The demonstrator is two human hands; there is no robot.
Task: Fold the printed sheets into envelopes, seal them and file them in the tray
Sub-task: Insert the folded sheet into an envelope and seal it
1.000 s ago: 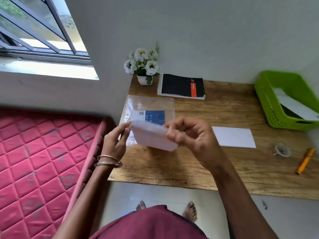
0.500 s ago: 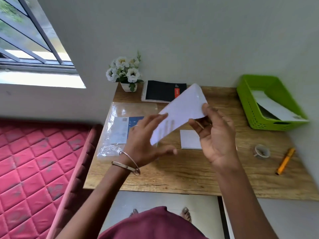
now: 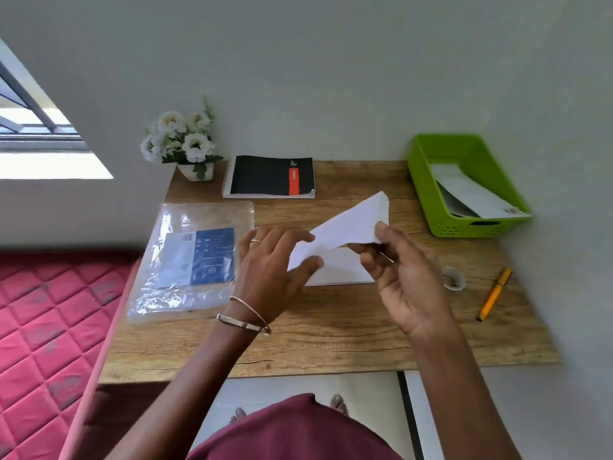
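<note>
Wooden tabletop (image 3: 331, 327) against a grey wall, green tray (image 3: 428, 180) at the far right corner with envelopes already inside. Both hands are on a white envelope (image 3: 351, 220), held tilted in the air over a second white sheet (image 3: 335, 267) lying flat. Left hand (image 3: 265, 267) pinches the lower end between thumb and fingers; right hand (image 3: 401, 273) grips the upper edge, fingers curled. Tape roll (image 3: 453, 277) and orange pen (image 3: 494, 293) wait nearby (well apart from the hands). Risk, I'd say: a loose pinch lets the paper slip or crease crookedly, spoiling the seal.
</note>
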